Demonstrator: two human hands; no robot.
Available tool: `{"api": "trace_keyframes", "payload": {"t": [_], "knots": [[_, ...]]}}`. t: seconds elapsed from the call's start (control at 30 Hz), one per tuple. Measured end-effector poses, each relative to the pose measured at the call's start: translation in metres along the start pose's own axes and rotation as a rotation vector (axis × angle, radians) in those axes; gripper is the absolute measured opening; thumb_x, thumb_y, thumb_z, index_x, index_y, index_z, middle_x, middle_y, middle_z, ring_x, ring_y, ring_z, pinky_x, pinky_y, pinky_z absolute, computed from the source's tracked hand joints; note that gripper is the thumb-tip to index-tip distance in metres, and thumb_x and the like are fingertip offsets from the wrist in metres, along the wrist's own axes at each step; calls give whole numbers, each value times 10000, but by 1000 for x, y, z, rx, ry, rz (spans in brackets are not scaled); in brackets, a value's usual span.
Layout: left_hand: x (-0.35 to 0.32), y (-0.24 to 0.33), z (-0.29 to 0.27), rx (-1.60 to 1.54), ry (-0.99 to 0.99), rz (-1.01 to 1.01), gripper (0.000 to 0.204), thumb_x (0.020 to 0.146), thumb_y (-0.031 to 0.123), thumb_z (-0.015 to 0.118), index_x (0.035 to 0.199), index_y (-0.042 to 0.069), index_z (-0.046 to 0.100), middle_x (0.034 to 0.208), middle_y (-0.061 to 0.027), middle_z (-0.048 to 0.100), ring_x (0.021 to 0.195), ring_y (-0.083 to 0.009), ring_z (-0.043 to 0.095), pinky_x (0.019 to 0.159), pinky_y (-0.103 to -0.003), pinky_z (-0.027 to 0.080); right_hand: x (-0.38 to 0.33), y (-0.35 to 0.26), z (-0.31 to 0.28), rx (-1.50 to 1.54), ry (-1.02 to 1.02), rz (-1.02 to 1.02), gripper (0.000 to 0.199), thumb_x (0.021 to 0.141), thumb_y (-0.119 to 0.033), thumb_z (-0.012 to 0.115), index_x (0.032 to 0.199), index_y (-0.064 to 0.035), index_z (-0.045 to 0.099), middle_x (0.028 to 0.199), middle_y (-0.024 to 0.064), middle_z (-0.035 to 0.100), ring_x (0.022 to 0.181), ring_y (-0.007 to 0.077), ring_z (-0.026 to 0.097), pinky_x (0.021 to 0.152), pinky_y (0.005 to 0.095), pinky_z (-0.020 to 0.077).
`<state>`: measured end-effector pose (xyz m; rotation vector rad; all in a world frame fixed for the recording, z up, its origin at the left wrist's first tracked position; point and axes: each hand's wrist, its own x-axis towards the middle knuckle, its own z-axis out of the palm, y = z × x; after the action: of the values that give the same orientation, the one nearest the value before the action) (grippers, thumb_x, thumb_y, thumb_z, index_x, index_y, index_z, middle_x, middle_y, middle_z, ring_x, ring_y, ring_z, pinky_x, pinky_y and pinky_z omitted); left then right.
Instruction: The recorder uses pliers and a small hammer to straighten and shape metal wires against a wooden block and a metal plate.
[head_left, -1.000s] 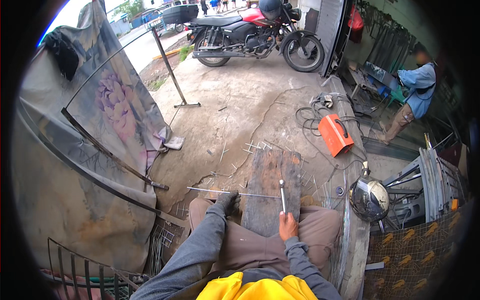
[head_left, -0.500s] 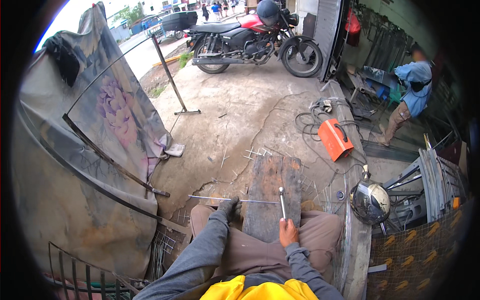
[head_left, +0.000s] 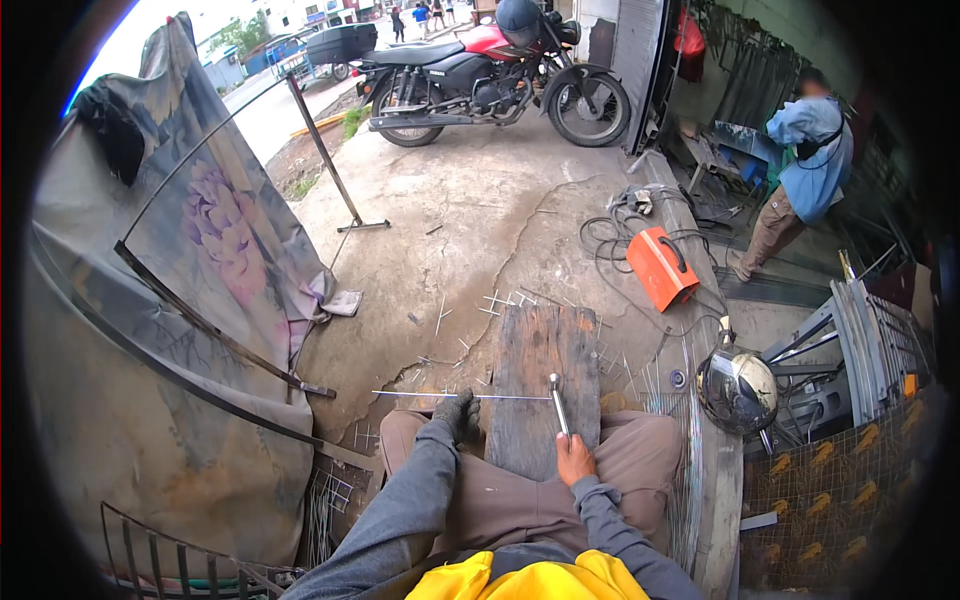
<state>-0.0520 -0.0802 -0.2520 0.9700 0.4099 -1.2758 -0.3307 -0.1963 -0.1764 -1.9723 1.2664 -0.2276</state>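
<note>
A dark grey glove covers my left hand (head_left: 457, 415), closed around a thin, straight metal rod (head_left: 408, 393). The rod runs sideways, its right part lying across a worn wooden plank (head_left: 545, 345) between my legs. My bare right hand (head_left: 575, 460) grips the lower end of a shiny steel hammer (head_left: 560, 410), which points away from me over the plank. Its small head is beside the rod's right end; whether they touch I cannot tell. Short cut rods and small crossed pieces (head_left: 497, 301) lie scattered on the concrete around the plank's far end.
An orange welding machine (head_left: 662, 268) with coiled cables sits ahead on the right. Nearer stands a welding helmet (head_left: 737, 390), beside metal frames (head_left: 850, 345). A draped cloth (head_left: 190, 330) hangs on the left. A motorcycle (head_left: 490, 90) is parked ahead; a person in blue (head_left: 808, 150) stands at right.
The hammer's head has come down and slightly left, closer to the rod's end. My left hand keeps its hold on the rod. The view has shifted slightly, and the person in blue has turned.
</note>
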Motion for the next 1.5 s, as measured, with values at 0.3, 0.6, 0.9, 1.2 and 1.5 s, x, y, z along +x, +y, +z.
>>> {"api": "trace_keyframes", "payload": {"t": [0.3, 0.6, 0.9, 1.2, 1.5], "knots": [[5, 2, 7, -44, 53, 103, 169, 939, 277, 605, 884, 130, 543, 701, -13, 561, 527, -153, 490, 436, -285, 397, -10, -13, -12, 102, 61, -91, 461, 963, -454, 476, 867, -7, 536, 860, 276, 613, 849, 491, 568, 736, 530, 430], [8, -2, 2, 18, 48, 78, 209, 950, 326, 591, 929, 119, 571, 718, 1, 557, 549, -160, 479, 509, -288, 429, -3, -6, -7, 277, 89, 0, 452, 1002, -426, 437, 886, -7, 559, 788, 207, 636, 763, 427, 599, 686, 490, 451], [8, -1, 5, -6, -12, 104, 178, 957, 281, 577, 865, 142, 512, 721, -4, 523, 596, -164, 483, 510, -300, 414, 3, -7, -3, 182, 31, -19, 492, 1005, -450, 401, 889, -8, 581, 850, 223, 660, 800, 437, 613, 718, 505, 452], [15, -3, -2, -4, -66, 128, 193, 903, 271, 619, 834, 112, 536, 672, -42, 531, 512, -189, 484, 441, -313, 386, 7, -14, 2, -66, -10, 56, 559, 988, -512, 358, 883, -17, 595, 919, 231, 665, 917, 458, 594, 818, 529, 430], [17, 54, -16, -87, 326, 310, 164, 931, 264, 606, 834, 140, 558, 717, -21, 519, 637, -172, 510, 496, -308, 400, 2, -11, 4, -77, 24, 74, 553, 974, -526, 363, 920, -24, 589, 952, 283, 646, 915, 516, 577, 833, 573, 422]]}}
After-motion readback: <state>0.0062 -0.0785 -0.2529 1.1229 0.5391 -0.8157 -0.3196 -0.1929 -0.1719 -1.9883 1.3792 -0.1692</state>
